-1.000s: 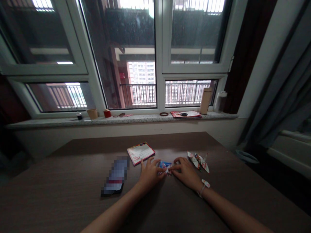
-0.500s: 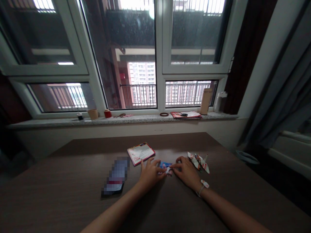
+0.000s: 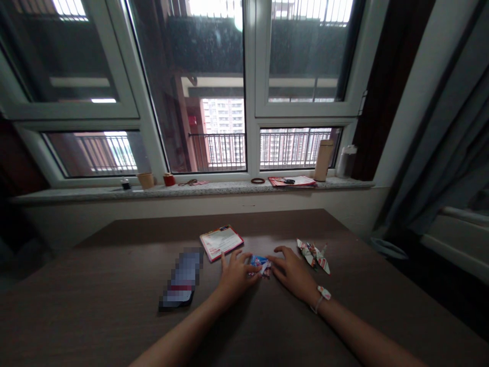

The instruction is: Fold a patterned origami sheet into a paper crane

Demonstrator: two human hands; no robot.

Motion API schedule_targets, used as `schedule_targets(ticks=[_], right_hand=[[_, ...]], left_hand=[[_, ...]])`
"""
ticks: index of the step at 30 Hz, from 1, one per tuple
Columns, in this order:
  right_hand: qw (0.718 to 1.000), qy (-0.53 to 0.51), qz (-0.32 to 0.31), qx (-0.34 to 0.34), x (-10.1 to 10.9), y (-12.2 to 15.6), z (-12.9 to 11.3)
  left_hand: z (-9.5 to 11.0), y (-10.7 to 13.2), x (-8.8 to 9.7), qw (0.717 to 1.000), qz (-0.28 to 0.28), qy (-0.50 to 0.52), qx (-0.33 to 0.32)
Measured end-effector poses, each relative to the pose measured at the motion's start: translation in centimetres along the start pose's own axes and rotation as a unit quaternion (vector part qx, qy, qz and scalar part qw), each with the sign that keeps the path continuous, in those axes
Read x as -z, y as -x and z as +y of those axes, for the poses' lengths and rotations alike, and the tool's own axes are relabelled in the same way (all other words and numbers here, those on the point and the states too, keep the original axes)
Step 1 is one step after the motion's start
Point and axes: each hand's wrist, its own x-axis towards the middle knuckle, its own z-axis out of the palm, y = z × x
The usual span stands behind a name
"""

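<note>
On the dark wooden table (image 3: 114, 316), my left hand (image 3: 235, 275) and my right hand (image 3: 292, 272) meet over a small folded piece of blue, red and white printed paper (image 3: 260, 263). Fingertips of both hands pinch and press it flat against the tabletop. A finished folded paper crane (image 3: 314, 254) of similar printed paper lies just right of my right hand. A white band sits on my right wrist.
A printed leaflet (image 3: 221, 240) lies beyond my left hand, and a dark flat object (image 3: 182, 279) to its left. The windowsill (image 3: 76, 192) holds small cups, a tall tan bottle (image 3: 323, 159), a jar, papers. Grey curtain hangs right.
My right hand's fingers have slid slightly left along the folded paper, index finger raised a little. The left hand has stayed almost still.
</note>
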Motion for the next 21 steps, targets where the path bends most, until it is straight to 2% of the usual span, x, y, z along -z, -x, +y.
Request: schedule_targets(ticks=[3, 8, 14, 21], right_hand=[[0.998, 0.012, -0.047, 0.036, -0.18, 0.11, -0.14], [0.994, 0.040, -0.097, 0.000, -0.59, 0.13, 0.03], [0.994, 0.059, -0.077, -0.045, -0.28, -0.04, -0.01], [0.995, 0.062, -0.058, -0.051, -0.37, 0.01, -0.29]], left_hand=[[-0.12, -0.01, -0.20, 1.000, 0.000, -0.002, 0.004], [-0.16, -0.14, -0.05, 1.000, -0.013, 0.005, 0.008], [-0.01, -0.19, 0.26, 1.000, -0.022, 0.007, 0.016], [-0.06, 0.01, 0.07, 1.000, -0.014, 0.005, 0.014]])
